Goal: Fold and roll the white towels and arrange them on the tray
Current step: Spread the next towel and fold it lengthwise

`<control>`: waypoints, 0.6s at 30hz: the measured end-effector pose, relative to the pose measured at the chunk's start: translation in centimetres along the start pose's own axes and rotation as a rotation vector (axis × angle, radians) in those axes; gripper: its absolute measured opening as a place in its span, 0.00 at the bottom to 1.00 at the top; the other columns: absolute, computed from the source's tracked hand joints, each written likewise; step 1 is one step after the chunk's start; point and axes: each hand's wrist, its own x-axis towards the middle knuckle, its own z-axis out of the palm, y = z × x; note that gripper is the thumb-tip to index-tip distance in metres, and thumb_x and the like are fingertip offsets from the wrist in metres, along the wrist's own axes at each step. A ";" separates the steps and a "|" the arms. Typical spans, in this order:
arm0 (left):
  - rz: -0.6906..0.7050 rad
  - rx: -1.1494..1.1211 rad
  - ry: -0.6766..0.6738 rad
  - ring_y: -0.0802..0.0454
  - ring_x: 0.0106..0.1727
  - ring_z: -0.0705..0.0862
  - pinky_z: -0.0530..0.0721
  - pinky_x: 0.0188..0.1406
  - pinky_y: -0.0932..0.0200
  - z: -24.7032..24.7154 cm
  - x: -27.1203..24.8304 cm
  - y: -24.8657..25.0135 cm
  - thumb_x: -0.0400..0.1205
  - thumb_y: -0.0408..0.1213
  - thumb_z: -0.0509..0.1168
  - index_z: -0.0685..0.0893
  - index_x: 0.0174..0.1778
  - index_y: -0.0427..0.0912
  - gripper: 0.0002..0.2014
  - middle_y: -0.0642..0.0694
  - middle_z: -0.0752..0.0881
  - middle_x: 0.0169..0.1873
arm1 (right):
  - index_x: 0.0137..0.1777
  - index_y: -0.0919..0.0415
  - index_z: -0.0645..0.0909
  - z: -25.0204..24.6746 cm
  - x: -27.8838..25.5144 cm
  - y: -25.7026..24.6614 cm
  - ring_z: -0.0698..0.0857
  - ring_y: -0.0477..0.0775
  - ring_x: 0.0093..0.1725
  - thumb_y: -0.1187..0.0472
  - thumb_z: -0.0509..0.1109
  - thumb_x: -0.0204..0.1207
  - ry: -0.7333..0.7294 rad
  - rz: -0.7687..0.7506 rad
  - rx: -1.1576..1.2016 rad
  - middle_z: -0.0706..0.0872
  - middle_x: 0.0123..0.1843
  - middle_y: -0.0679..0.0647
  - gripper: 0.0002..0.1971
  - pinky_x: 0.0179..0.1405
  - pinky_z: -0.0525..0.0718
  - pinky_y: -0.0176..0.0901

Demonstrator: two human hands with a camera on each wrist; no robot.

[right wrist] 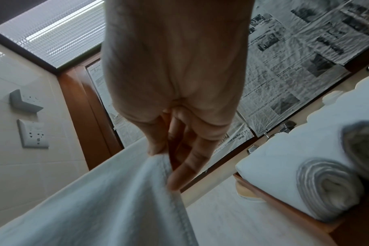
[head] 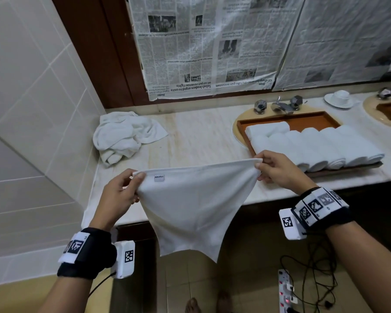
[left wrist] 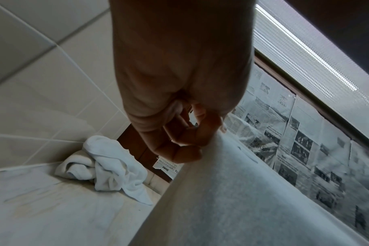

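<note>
A white towel (head: 194, 204) hangs spread in the air in front of the counter's edge, a small label near its top left. My left hand (head: 120, 193) pinches its top left corner, and my right hand (head: 273, 168) pinches the top right corner. The wrist views show the same towel (left wrist: 232, 199) (right wrist: 107, 204) held between thumb and fingers. A wooden tray (head: 307, 120) on the right of the counter holds several rolled white towels (head: 321, 145). A crumpled white towel (head: 124, 134) lies at the counter's back left corner.
The marble counter (head: 201, 136) runs against a tiled wall on the left and a newspaper-covered back (head: 212, 46). Taps (head: 280, 105) and a white cup on a saucer (head: 340, 98) stand behind the tray. A power strip and cables (head: 287, 290) lie on the floor.
</note>
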 end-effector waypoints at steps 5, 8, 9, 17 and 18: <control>-0.005 -0.031 0.045 0.50 0.28 0.77 0.78 0.27 0.66 0.8 0.6 1.0 0.87 0.46 0.66 0.86 0.42 0.51 0.09 0.51 0.81 0.29 | 0.56 0.70 0.80 -1.0 1.7 0.3 0.86 0.44 0.39 0.71 0.63 0.85 -0.029 -0.035 0.012 0.87 0.42 0.56 0.05 0.36 0.84 0.34; -0.015 0.000 0.072 0.49 0.27 0.76 0.79 0.30 0.60 1.4 1.6 0.9 0.87 0.47 0.66 0.86 0.42 0.52 0.09 0.51 0.81 0.29 | 0.57 0.70 0.80 -1.2 3.6 1.7 0.86 0.50 0.46 0.70 0.63 0.85 -0.002 -0.059 -0.001 0.88 0.46 0.58 0.06 0.44 0.87 0.41; -0.014 0.018 0.083 0.49 0.27 0.77 0.79 0.30 0.59 1.7 2.1 0.8 0.87 0.48 0.66 0.86 0.43 0.52 0.09 0.49 0.82 0.30 | 0.56 0.70 0.79 -1.2 4.2 2.2 0.86 0.52 0.47 0.70 0.63 0.85 0.014 -0.057 0.002 0.88 0.47 0.60 0.05 0.45 0.87 0.44; -0.020 0.115 0.176 0.49 0.32 0.82 0.88 0.35 0.49 4.1 7.5 1.0 0.86 0.49 0.66 0.85 0.46 0.45 0.12 0.40 0.87 0.39 | 0.54 0.63 0.79 -1.7 10.1 3.2 0.86 0.57 0.44 0.66 0.63 0.85 0.131 -0.047 -0.074 0.88 0.46 0.59 0.04 0.37 0.84 0.41; -0.019 0.118 0.186 0.49 0.32 0.82 0.87 0.35 0.48 4.3 8.0 0.9 0.86 0.50 0.66 0.84 0.45 0.43 0.13 0.40 0.86 0.38 | 0.54 0.61 0.79 -1.7 10.7 3.2 0.86 0.56 0.44 0.66 0.63 0.85 0.134 -0.050 -0.076 0.88 0.46 0.58 0.04 0.37 0.84 0.42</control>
